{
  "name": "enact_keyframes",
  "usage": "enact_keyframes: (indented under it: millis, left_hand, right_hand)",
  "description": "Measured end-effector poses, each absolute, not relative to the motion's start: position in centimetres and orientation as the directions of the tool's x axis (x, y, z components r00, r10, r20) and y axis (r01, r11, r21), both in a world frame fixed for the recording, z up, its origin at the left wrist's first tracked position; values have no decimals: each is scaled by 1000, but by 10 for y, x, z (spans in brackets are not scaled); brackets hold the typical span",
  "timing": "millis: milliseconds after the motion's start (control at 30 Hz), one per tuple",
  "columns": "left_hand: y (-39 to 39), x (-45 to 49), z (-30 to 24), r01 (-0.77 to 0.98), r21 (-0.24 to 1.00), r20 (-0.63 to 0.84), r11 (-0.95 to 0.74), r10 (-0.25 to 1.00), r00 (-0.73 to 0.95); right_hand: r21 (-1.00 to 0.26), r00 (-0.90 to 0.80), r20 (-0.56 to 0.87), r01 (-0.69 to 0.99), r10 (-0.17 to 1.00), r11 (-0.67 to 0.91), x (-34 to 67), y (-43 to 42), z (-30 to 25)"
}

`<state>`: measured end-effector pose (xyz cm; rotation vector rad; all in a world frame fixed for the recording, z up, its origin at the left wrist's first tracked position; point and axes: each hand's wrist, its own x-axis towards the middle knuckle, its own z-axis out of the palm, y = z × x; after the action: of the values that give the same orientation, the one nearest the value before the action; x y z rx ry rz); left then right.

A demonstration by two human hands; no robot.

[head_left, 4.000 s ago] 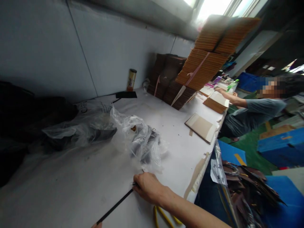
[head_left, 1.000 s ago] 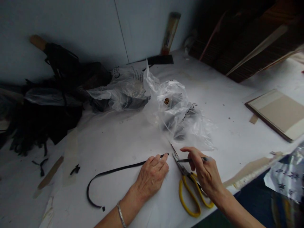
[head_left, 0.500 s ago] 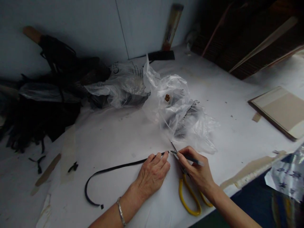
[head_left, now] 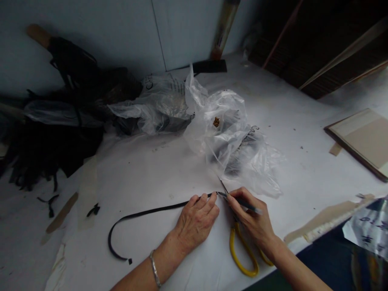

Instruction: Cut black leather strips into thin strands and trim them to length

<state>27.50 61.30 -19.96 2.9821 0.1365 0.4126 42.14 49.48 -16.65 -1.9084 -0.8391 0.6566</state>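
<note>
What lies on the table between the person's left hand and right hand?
Head view: the blade tips of the yellow-handled scissors and the tip of the thin pen that the right hand holds.

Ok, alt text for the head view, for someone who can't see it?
A left hand presses the end of a black strip flat on a white table while the right hand puts a pen tip to it. Yellow scissors lie under the right hand; plastic bags behind.
</note>
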Motion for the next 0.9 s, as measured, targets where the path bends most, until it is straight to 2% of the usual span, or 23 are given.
enact_keyframes:
  millis: [900]
  left_hand:
    - [613,276,-198,77,117,231,-990,102,968]
  right_hand:
    - [-863,598,-79,360,798,-355,421,491,-173]
